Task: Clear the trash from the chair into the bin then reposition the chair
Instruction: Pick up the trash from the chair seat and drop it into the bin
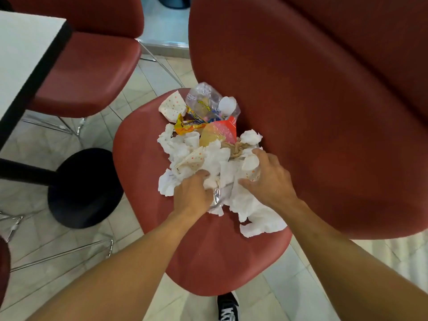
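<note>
A red chair [215, 258] stands in front of me, its seat below and its tall back [301, 112] to the right. A pile of trash [185, 151] lies on the seat: crumpled white napkins, dotted paper cups, a clear plastic bag [206, 100], an orange wrapper [185, 126] and a red-pink packet [222, 132]. My left hand [192, 193] presses into the near side of the pile, fingers curled on napkins and a bit of foil. My right hand [266, 179] grips a dotted cup and napkins on the pile's right side.
A white table [20, 66] with a black edge stands at the left on a black round base [83, 186]. A second red chair [88, 72] is tucked under it. The floor is pale tile. A dark bin-like shape [173, 1] shows at the top edge. My shoe [228, 306] is under the seat.
</note>
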Tool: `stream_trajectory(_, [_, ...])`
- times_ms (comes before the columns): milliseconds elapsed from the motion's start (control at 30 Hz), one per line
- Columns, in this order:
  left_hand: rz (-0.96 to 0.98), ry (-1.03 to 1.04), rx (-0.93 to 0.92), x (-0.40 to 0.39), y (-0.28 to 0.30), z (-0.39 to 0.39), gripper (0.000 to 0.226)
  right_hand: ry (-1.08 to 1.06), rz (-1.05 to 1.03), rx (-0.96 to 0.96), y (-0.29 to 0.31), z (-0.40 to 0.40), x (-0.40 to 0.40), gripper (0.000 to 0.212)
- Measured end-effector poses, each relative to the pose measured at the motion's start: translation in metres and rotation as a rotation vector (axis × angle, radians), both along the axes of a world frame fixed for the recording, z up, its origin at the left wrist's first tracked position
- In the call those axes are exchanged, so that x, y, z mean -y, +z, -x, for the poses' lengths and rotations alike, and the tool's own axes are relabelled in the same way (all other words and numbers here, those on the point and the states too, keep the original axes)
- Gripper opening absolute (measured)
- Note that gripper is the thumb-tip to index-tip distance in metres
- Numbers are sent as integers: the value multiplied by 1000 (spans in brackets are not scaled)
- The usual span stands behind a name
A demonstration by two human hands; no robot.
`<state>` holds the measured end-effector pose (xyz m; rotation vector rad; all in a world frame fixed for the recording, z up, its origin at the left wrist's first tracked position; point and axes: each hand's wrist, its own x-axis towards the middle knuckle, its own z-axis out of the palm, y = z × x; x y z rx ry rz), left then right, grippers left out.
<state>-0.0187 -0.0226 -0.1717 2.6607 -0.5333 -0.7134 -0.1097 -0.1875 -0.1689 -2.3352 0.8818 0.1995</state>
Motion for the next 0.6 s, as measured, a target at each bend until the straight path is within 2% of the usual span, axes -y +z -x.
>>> stream_trajectory(133, [55,80,-21,-5,26,-1,35,5,4,70,30,-1,-10,79])
stream_trajectory(267, [150,155,-24,-12,52,1,12,8,-7,102,55,3,-21,76])
stream_trajectory(367, [216,162,-27,-19,69,2,16,1,-17,142,69,6,-31,75])
stream_trajectory(600, [232,175,11,-39,93,12,17,1,12,178,99,20,-54,78])
